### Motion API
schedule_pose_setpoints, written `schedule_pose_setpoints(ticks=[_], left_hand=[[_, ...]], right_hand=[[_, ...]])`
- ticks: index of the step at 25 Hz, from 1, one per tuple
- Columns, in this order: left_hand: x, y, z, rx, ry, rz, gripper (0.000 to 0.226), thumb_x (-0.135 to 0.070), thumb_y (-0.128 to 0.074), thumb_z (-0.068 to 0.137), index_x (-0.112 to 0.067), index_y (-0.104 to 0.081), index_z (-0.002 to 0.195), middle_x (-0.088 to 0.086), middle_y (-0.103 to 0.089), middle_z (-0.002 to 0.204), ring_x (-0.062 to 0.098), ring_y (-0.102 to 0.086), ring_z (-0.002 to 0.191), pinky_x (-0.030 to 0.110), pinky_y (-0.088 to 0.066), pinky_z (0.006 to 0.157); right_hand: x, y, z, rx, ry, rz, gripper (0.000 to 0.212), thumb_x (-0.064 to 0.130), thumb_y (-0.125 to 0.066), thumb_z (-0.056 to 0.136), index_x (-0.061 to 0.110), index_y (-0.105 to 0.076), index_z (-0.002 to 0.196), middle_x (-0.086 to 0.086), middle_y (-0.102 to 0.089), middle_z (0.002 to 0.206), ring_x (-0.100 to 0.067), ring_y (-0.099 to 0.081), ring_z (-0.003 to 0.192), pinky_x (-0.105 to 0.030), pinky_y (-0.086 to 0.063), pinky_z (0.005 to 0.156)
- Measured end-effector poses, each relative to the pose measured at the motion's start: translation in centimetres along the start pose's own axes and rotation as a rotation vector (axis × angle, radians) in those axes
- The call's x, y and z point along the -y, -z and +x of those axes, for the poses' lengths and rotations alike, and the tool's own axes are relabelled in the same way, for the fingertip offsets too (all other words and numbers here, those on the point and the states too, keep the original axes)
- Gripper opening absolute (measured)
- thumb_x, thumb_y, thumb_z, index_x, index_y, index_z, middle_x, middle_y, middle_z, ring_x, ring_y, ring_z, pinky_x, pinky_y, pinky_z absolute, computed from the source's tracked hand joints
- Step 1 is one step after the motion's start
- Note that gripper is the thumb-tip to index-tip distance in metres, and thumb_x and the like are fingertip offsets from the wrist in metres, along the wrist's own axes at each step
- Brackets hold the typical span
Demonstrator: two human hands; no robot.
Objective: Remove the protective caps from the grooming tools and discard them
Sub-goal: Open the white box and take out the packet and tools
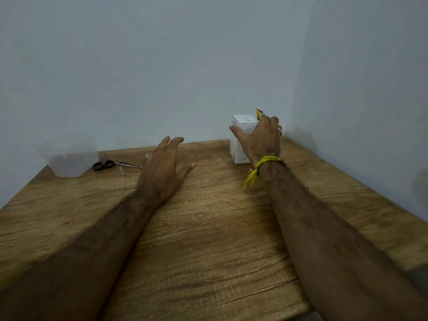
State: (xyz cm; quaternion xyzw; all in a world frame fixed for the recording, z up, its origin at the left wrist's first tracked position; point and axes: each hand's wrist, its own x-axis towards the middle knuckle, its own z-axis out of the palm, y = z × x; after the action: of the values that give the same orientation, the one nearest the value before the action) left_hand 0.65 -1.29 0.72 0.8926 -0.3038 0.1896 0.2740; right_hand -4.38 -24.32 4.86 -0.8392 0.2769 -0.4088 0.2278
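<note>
Head view, left to right: a clear tub (69, 164), then scissors (103, 164) and nippers (128, 166) lie untouched on the table (208, 228); caps too small to tell. Left hand (162, 167) hovers spread, empty. Right hand (259, 137) grasps a white box (240, 126). Uncapping looks unstarted.

box (238, 148) front perhaps half hidden

A plain room in a home, it seems: bare pale blue-grey painted walls (162, 66) meeting in a corner behind a wood-grain laminate table (208, 228)
</note>
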Motion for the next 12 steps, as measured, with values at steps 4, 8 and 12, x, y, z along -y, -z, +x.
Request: schedule_pose_setpoints(ticks=[4,8,12], left_hand=[[0.4,-0.1,-0.1,-0.002,0.005,-0.001,0.062,-0.042,-0.057,0.098,-0.023,-0.032,0.151,0.007,-0.031,0.161,0.020,-0.021,0.151,0.052,-0.023,0.120],[0.2,1.0,-0.9,-0.122,0.017,-0.130,0.047,-0.026,-0.054,0.101,-0.022,-0.042,0.147,0.003,-0.040,0.157,0.016,-0.026,0.149,0.046,-0.025,0.121],[-1.9,3.0,-2.0,-0.223,-0.024,-0.438,0.054,-0.029,-0.065,0.096,-0.021,-0.045,0.146,-0.007,-0.050,0.148,0.006,-0.042,0.139,0.042,-0.043,0.111]], right_hand=[[0.5,0.5,-0.2,-0.020,-0.033,0.075,0.100,0.070,-0.071,0.076,0.006,-0.041,0.146,-0.013,-0.047,0.136,-0.034,-0.046,0.127,-0.043,-0.044,0.100],[2.5,3.5,-0.5,-0.233,0.084,0.171,0.042,0.027,-0.062,0.093,0.006,-0.061,0.129,-0.014,-0.059,0.123,-0.033,-0.055,0.117,-0.042,-0.048,0.098],[5.8,3.7,-4.2,0.136,0.083,0.552,0.031,-0.003,-0.057,0.081,0.015,-0.078,0.096,-0.008,-0.075,0.096,-0.023,-0.072,0.090,-0.028,-0.058,0.076]])
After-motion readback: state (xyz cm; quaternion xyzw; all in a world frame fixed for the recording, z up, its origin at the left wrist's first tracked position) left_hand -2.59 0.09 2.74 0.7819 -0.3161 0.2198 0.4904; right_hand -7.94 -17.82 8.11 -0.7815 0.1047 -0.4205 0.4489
